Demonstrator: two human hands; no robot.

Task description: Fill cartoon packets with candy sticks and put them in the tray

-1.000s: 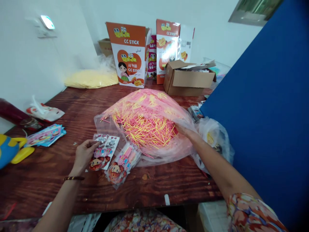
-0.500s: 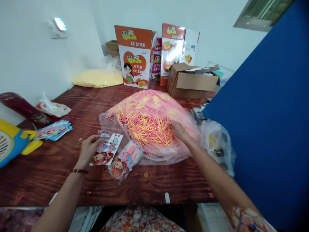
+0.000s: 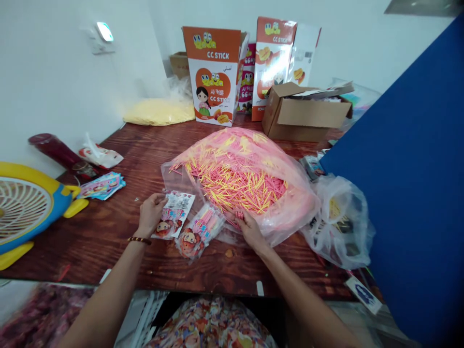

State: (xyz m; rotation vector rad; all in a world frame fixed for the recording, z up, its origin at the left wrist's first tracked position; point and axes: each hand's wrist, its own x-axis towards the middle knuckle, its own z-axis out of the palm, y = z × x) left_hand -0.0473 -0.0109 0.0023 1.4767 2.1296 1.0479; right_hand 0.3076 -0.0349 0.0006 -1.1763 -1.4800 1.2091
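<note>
A large clear bag (image 3: 304, 193) lies open on the wooden table, full of thin pink and yellow sticks (image 3: 232, 181). My right hand (image 3: 250, 229) is at the bag's front edge, its fingers closed on a small bunch of pink sticks. On the left, my left hand (image 3: 152, 212) pinches the upper left edge of a small printed packet (image 3: 170, 220) with a cartoon face. Between my hands lies a packet filled with pink and yellow sticks (image 3: 199, 232), untouched.
A yellow and blue fan (image 3: 32, 208), blue printed packets (image 3: 105, 185) and a dark red bottle (image 3: 60, 152) are on the left. Behind stand CC STICK boxes (image 3: 213, 77) and an open carton (image 3: 308, 113). A knotted plastic bag (image 3: 340, 222) sits by the blue panel (image 3: 409, 193).
My right hand has left the right side of the stick pile and come toward me and to the left, now with sticks in its fingers. The camera view has shifted slightly.
</note>
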